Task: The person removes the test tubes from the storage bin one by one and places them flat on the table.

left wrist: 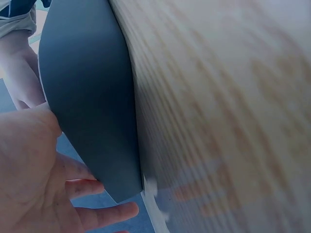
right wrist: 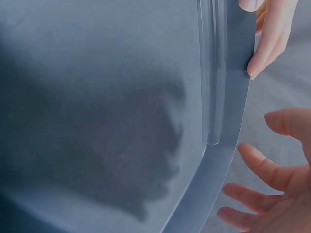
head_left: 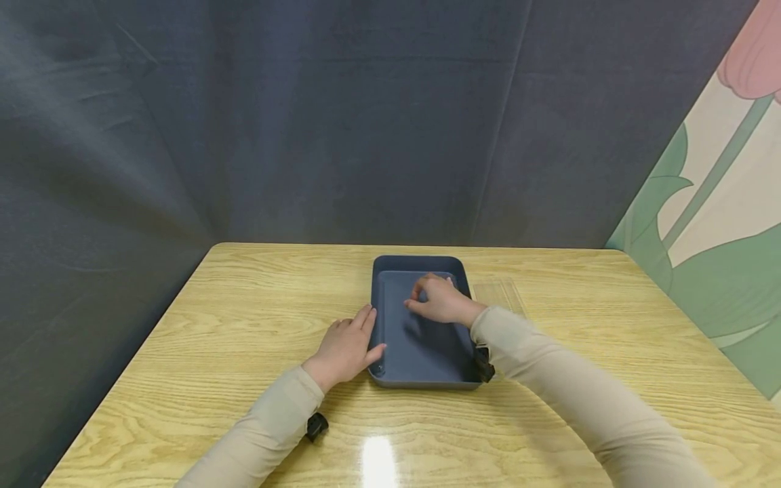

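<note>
A dark blue-grey rectangular tray (head_left: 427, 383) stands on the wooden table. Along its left inner wall lies a clear, tube-like plastic piece (right wrist: 214, 73) with a rounded end. My left hand (head_left: 348, 342) is at the tray's left side, fingers straight along the rim and thumb reaching over it. In the left wrist view, its fingers show at the tray's outer wall (left wrist: 92, 97). Over the tray's floor hovers my right hand (head_left: 439, 299), fingers loosely bent and spread apart. Nothing shows between them in the right wrist view, and a shadow falls on the floor beneath.
Just right of the tray, a clear ribbed plastic piece (head_left: 497, 293) lies flat on the table (head_left: 256, 305), partly covered by the right forearm. A dark curtain (head_left: 366, 135) hangs behind the table. At the far right is a panel with a flower picture (head_left: 720, 224).
</note>
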A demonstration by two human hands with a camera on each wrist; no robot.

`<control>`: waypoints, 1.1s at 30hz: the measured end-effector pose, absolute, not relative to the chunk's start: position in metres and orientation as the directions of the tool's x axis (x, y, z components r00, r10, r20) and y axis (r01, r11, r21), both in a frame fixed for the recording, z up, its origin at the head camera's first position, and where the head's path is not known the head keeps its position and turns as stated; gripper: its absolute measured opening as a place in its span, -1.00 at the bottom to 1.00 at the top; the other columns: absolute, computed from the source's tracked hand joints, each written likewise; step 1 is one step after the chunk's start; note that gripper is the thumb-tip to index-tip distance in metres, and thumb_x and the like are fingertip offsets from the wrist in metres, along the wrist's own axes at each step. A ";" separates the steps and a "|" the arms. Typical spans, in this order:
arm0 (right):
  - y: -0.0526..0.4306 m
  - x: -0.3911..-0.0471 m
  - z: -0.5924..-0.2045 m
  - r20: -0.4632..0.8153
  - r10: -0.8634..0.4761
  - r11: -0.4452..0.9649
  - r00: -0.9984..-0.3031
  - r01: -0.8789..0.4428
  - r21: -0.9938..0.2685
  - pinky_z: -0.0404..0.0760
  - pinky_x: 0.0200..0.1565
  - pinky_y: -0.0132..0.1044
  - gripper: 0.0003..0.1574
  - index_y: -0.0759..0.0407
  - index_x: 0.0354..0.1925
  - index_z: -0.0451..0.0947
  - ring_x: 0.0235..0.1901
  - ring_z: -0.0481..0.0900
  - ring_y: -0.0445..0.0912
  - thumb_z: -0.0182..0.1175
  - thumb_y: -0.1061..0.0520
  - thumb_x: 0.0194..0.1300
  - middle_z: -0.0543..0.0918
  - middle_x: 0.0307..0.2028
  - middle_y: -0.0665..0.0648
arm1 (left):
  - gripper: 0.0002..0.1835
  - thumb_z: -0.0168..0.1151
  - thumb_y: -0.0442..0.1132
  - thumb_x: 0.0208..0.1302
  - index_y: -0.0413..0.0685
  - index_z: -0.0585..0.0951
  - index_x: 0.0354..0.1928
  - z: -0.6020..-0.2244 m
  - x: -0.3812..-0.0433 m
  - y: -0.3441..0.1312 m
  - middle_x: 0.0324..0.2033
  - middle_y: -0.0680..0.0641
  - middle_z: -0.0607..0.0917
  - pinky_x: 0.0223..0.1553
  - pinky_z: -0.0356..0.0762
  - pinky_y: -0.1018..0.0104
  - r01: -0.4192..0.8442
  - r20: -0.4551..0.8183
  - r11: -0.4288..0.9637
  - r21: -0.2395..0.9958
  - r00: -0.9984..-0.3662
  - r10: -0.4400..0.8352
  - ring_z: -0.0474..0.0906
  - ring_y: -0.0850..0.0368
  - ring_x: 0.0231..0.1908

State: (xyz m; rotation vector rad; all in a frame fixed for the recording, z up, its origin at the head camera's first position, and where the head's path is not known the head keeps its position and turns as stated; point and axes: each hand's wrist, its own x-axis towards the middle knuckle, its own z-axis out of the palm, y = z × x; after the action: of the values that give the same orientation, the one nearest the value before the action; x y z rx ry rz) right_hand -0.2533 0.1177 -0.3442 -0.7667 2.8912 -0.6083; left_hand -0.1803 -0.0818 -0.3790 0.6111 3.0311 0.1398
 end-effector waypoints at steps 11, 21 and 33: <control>0.106 -0.261 -0.355 -0.005 -0.500 0.792 -0.866 -0.455 -0.406 0.11 0.20 0.45 -0.72 0.20 -0.38 0.55 0.08 0.49 0.15 0.15 0.00 0.28 0.61 -0.14 0.24 | -0.26 -0.07 0.15 0.37 -0.23 0.18 0.39 -0.379 -0.180 -0.082 0.38 -0.19 0.21 0.16 0.41 -0.02 0.392 -0.018 0.916 0.084 -0.919 0.394 0.49 -0.19 0.10; 0.093 -0.262 -0.363 -0.032 -0.508 0.803 -0.861 -0.460 -0.380 0.16 0.17 0.45 -0.73 0.16 -0.47 0.53 -0.19 0.55 0.05 0.18 0.00 0.24 0.57 -0.28 0.17 | -0.26 -0.06 0.14 0.37 -0.23 0.17 0.39 -0.380 -0.180 -0.083 0.39 -0.19 0.20 0.18 0.40 -0.04 0.390 -0.025 0.916 0.090 -0.919 0.394 0.47 -0.19 0.11; 0.079 -0.262 -0.371 -0.108 -0.502 0.830 -0.858 -0.442 -0.341 0.15 0.23 0.38 -0.63 0.11 -0.49 0.55 -0.04 0.50 0.06 0.18 -0.14 0.24 0.59 -0.18 0.17 | -0.26 -0.06 0.15 0.37 -0.23 0.17 0.39 -0.379 -0.180 -0.082 0.39 -0.19 0.20 0.18 0.39 -0.03 0.392 -0.033 0.916 0.083 -0.918 0.396 0.47 -0.18 0.11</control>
State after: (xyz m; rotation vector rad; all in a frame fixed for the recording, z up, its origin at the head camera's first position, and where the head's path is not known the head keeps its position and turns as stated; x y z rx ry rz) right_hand -0.2616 0.0787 -0.3715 -0.7346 2.8176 -0.4554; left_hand -0.1798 -0.0818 -0.3787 0.6224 3.0268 0.1153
